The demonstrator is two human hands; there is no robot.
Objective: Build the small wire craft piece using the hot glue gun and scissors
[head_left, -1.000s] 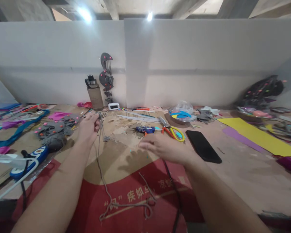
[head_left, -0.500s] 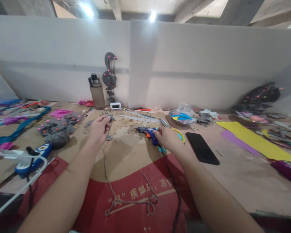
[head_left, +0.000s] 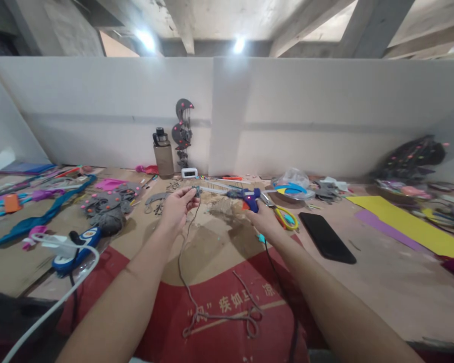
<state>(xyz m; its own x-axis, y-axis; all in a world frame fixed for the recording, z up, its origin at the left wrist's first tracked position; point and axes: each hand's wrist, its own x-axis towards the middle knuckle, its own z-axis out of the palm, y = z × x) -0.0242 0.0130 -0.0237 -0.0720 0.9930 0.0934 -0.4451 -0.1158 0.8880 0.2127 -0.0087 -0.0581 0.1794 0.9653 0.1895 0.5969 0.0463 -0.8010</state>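
My left hand [head_left: 178, 207] is raised over the table, its fingers pinched on the end of a grey cord [head_left: 189, 282] that hangs down and coils on the red-printed cardboard [head_left: 219, 302]. A small grey piece sits at the pinch. My right hand [head_left: 263, 218] is closed round the handle of a blue glue gun [head_left: 246, 196], lifted off the table with its nozzle pointing left toward the cord end. The gun's black cable [head_left: 278, 282] trails back toward me.
Yellow-handled scissors [head_left: 283, 217] and a black phone [head_left: 327, 238] lie right of my right hand. A water bottle [head_left: 163, 154] stands at the wall. Grey felt cut-outs [head_left: 108, 201], a blue-and-white tool [head_left: 75, 249] and coloured foam sheets [head_left: 404, 222] lie around.
My right hand reached to the glue gun, closed on it and lifted it. My left hand rose with the cord end toward the middle.
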